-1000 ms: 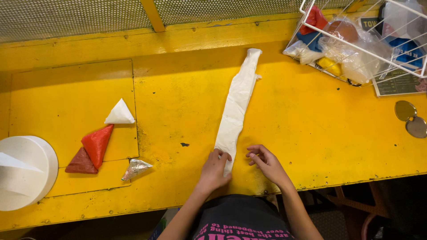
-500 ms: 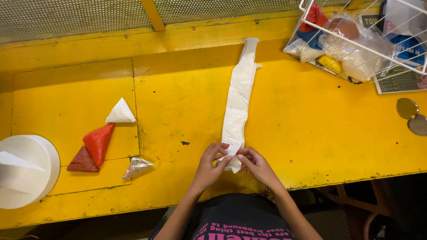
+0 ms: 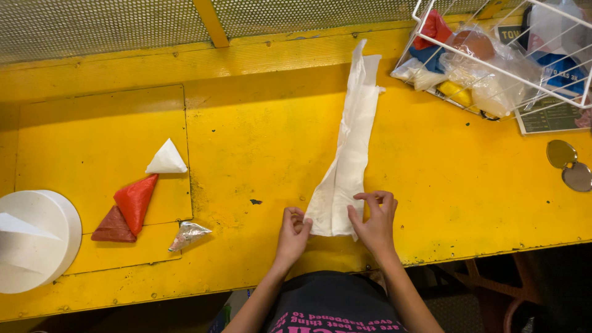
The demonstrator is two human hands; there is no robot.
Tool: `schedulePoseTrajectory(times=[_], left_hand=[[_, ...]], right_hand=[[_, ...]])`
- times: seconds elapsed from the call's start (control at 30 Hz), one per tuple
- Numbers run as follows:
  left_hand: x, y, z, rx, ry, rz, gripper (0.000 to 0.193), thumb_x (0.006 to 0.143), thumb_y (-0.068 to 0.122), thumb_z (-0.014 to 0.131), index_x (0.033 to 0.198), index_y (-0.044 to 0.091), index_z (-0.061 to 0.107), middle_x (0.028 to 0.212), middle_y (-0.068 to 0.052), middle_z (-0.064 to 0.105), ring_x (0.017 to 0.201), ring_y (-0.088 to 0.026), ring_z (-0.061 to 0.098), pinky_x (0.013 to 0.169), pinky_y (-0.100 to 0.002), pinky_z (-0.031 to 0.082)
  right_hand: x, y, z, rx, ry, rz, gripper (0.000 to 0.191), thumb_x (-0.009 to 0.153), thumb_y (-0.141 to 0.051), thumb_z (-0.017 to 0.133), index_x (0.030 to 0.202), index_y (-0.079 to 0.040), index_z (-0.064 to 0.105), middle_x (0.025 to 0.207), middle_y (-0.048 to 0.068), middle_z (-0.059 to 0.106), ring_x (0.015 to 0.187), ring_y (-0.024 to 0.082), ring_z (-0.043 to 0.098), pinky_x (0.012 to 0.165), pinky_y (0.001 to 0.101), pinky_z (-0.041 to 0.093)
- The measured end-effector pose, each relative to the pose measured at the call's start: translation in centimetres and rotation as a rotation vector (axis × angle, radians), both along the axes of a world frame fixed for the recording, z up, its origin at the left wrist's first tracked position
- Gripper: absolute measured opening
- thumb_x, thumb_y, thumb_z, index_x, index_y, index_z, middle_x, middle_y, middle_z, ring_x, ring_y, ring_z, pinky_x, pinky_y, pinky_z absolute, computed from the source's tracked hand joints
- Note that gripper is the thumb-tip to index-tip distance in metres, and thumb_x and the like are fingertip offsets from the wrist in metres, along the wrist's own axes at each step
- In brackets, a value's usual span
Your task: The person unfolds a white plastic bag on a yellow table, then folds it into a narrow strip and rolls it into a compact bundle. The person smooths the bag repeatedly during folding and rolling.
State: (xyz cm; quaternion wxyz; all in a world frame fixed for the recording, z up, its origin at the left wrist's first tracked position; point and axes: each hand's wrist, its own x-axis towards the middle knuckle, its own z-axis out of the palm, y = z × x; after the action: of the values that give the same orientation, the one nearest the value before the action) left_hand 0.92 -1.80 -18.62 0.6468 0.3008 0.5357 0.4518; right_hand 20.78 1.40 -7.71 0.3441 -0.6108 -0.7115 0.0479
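- Folding a long white plastic bag (image 3: 349,154), flattened into a strip running from lower centre up toward the top of the yellow tabletop (image 3: 259,142); near end just turned or about to be, most of the strip unfolded.
- Lying finished, by the look of it, at left of frame: white triangle (image 3: 166,160), red triangle (image 3: 135,200), dark red triangle (image 3: 113,226), silvery triangle (image 3: 188,234).
- Pinching the strip's lower left corner with left hand (image 3: 293,231), fingers curled shut on the edge; wrist low, forearm rising from bottom centre.
- Gripping the lower right edge with right hand (image 3: 374,219), thumb and fingers closed on the plastic, remaining fingers bent above.
- Sitting upper right: white wire basket (image 3: 431,37) of bags.
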Motion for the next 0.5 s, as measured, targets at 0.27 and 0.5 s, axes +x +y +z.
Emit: schedulePoseTrajectory(times=[0.27, 0.5], left_hand=[[0.2, -0.2, 0.2, 0.242, 0.169, -0.124, 0.011, 0.099, -0.007, 0.052, 0.100, 0.001, 0.059, 0.104, -0.004, 0.056, 0.084, -0.008, 0.063, 0.075, -0.026, 0.060], [-1.8, 0.9, 3.4, 0.082, 0.218, 0.041, 0.037, 0.093, -0.006, 0.046, 0.124, 0.007, 0.062, 0.120, 0.002, 0.059, 0.083, -0.008, 0.065, 0.075, -0.025, 0.061]], right_hand=[[-1.1, -0.8, -0.9, -0.637, 0.298, 0.171, 0.018, 0.078, -0.013, 0.075, 0.094, -0.008, 0.067, 0.076, 0.005, 0.068, 0.071, 0.019, 0.068, 0.067, 0.0297, 0.056], [5.9, -1.1, -4.6, -0.378, 0.646, -0.145, 0.013, 0.086, -0.003, 0.071, 0.095, -0.004, 0.062, 0.083, 0.001, 0.063, 0.072, 0.009, 0.060, 0.067, 0.0256, 0.050]])
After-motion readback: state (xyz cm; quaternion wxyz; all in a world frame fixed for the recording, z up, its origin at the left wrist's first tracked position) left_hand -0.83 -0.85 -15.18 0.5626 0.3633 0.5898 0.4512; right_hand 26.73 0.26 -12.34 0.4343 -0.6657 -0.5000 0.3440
